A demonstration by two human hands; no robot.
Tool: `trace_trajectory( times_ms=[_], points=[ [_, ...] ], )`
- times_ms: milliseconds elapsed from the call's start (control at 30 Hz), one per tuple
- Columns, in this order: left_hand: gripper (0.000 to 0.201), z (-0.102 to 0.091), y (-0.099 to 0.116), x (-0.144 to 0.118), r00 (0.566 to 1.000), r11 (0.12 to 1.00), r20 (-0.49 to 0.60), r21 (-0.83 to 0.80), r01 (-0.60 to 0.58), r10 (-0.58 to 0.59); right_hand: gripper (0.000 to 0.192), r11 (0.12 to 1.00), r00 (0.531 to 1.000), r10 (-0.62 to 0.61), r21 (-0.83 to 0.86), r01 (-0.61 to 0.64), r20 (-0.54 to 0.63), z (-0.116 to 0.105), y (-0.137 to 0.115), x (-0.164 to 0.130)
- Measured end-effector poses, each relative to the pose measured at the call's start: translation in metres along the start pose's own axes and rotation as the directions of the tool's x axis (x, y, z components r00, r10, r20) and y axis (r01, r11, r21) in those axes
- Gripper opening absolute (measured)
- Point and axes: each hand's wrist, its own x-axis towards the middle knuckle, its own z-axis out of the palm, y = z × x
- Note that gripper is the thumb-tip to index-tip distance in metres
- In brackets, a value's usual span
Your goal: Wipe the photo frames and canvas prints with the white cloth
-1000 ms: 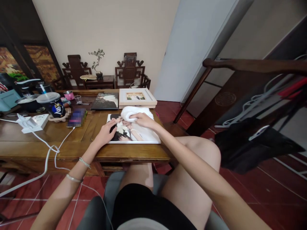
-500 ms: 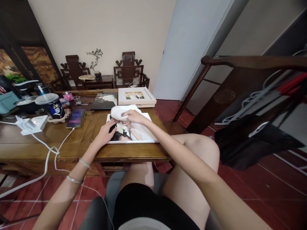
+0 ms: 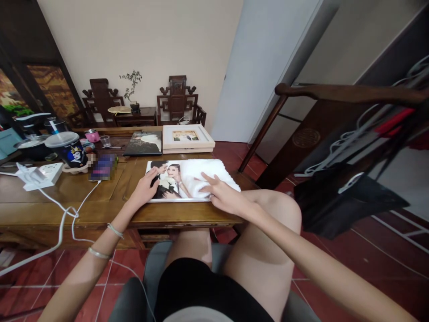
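A large photo print [image 3: 167, 181] with a white border lies flat near the front edge of the wooden table [image 3: 100, 203]. My left hand [image 3: 145, 188] rests flat on the print's left part, fingers apart. A white cloth [image 3: 204, 172] is spread over the print's right part and reaches past its right edge. My right hand [image 3: 223, 196] lies on the cloth's near edge with fingers stretched out, pressing it down rather than clutching it.
Behind the print are a white-framed picture [image 3: 187, 137] and a dark print [image 3: 143, 143]. To the left stand a lidded cup [image 3: 69, 150], a phone [image 3: 102, 166], a white power strip [image 3: 42, 174] with trailing cables, and small cups. Carved chairs line the wall. A dark wooden rack [image 3: 335, 134] stands at right.
My right hand has swept the cloth from the print's top left to its right side, and the bunched cloth now lies spread out. My left hand has stayed on the print.
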Motion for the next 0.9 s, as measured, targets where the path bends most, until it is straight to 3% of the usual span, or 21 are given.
trace_trajectory(
  times_ms=[100,200,300,533,667,767,900],
  points=[
    [0.051,0.001,0.002,-0.001,1.000,1.000,0.008,0.019,0.001,-0.001,0.063,0.998,0.998,-0.054,0.047,0.052,0.040,-0.004,-0.017,-0.024],
    [0.049,0.002,0.002,0.000,1.000,1.000,0.007,0.016,-0.005,0.005,0.063,0.996,0.998,-0.061,0.069,0.059,0.031,-0.005,-0.017,-0.026],
    [0.048,0.002,0.000,0.000,1.000,1.000,0.012,0.007,-0.014,0.014,0.060,0.999,1.000,-0.024,0.039,0.023,0.014,-0.002,-0.005,-0.004],
    [0.050,0.001,0.001,0.000,1.000,1.000,0.015,0.013,0.001,-0.002,0.061,0.997,0.997,0.072,-0.031,-0.073,-0.036,0.004,0.039,0.080],
    [0.049,0.000,0.001,0.000,1.000,1.000,0.013,0.019,-0.006,0.006,0.060,0.996,0.995,0.075,-0.051,-0.078,-0.062,0.002,0.053,0.101],
    [0.049,0.001,-0.001,0.001,1.000,1.000,0.007,0.009,-0.002,0.002,0.060,0.999,0.999,0.002,-0.054,-0.004,-0.038,0.000,0.048,0.091],
    [0.049,0.002,-0.002,0.001,1.000,1.000,-0.007,-0.021,0.009,-0.009,0.062,0.997,0.999,-0.043,-0.065,0.045,0.021,-0.003,0.017,0.044]
  ],
)
